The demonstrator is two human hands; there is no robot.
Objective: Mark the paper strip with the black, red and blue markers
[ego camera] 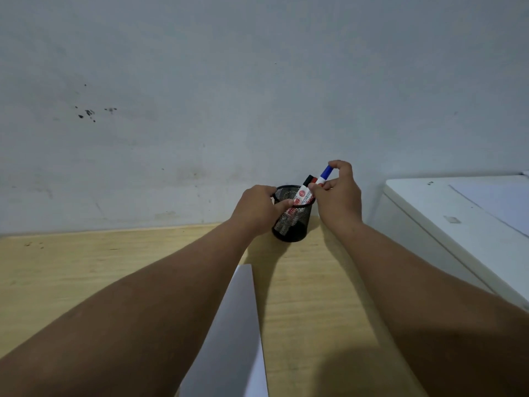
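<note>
A black mesh pen cup [289, 224] stands on the wooden table against the wall. My left hand [257, 209] grips its left rim. The black marker [307, 180] and the red marker [314, 179] lean inside the cup, caps up. My right hand [337, 196] pinches the blue marker [325, 173] by its cap, raised a little above the other two at the cup's right rim. A long white paper strip [234, 333] lies on the table between my forearms, running toward me.
A white box-like appliance [458, 224] sits at the right, close to the cup. The pale wall [200, 110] rises right behind the cup. Bare wooden table [86, 267] stretches to the left.
</note>
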